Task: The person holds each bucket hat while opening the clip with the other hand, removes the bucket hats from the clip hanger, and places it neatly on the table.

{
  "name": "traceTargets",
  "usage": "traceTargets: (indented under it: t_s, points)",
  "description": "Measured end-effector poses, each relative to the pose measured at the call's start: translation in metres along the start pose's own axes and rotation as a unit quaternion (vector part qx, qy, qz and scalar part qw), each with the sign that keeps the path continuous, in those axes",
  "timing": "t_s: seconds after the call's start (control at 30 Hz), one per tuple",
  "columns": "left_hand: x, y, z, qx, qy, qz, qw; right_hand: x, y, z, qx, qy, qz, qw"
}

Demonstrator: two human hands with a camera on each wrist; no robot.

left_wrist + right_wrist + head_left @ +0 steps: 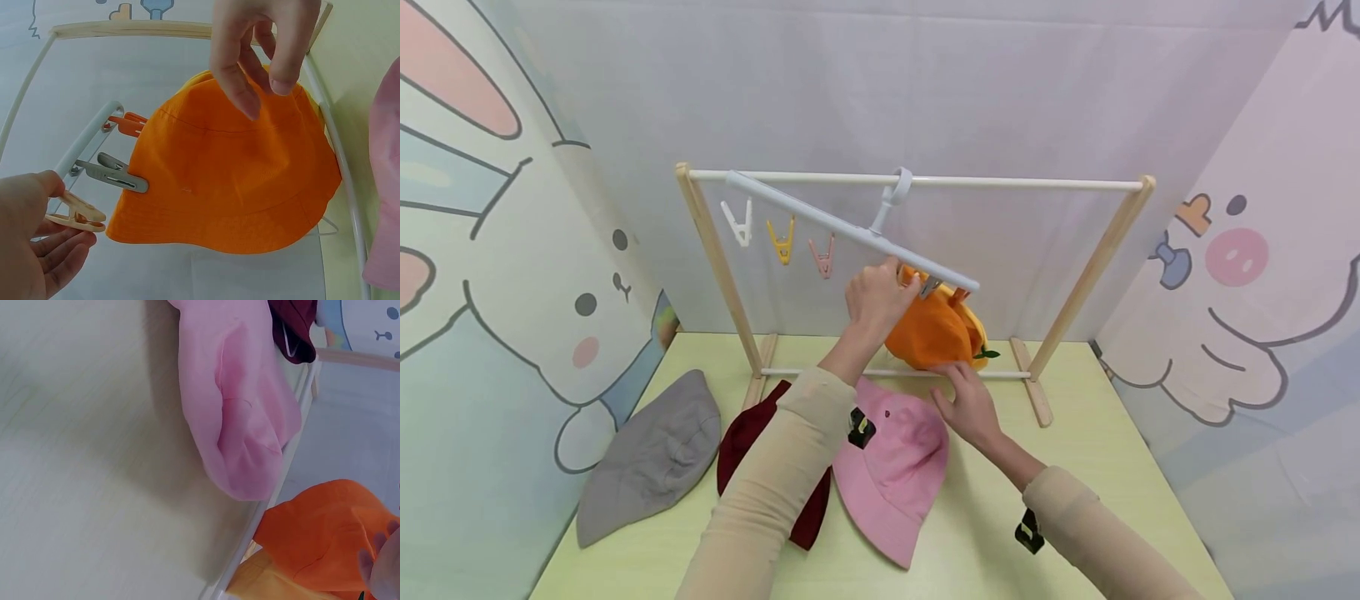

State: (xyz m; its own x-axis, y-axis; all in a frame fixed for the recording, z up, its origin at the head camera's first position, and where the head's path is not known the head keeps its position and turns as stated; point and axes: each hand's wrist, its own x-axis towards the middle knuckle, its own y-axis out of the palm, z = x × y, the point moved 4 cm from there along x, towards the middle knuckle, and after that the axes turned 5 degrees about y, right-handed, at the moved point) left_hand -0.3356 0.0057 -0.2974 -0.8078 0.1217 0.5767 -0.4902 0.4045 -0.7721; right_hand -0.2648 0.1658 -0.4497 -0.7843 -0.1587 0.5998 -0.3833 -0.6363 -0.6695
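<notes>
Left hand (22,228) pinches plastic clip (79,215) beside domed cloth hat (219,178).

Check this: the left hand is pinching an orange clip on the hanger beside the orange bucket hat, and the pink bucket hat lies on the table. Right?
The color is wrong: the left wrist view shows the left hand pinching a cream clip on the hanger beside the orange bucket hat. The rest stands.

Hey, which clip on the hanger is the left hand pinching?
The cream clip, next to the grey metal clip; the left hand touches none of the others.
</notes>
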Motion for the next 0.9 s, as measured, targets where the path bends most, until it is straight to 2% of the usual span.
traceTargets:
  t_s: [0.17,0.43,0.67,0.9]
  points:
    - [0.0,-0.001,-0.001,0.003,0.0,-0.002,1.0,0.005,-0.006,0.003,0.001,-0.015,-0.01,1.0]
    - [0.0,-0.001,-0.003,0.01,0.0,0.002,1.0,0.014,-0.015,0.005,-0.002,-0.006,-0.025,1.0]
    - [-0.001,-0.002,-0.005,0.003,-0.001,-0.004,1.0,0.024,-0.019,0.004,-0.002,-0.024,-0.073,0.997]
    - [-0.002,-0.002,-0.006,-0.008,-0.006,-0.008,0.9999,0.033,-0.026,0.001,-0.002,-0.008,-0.106,0.994]
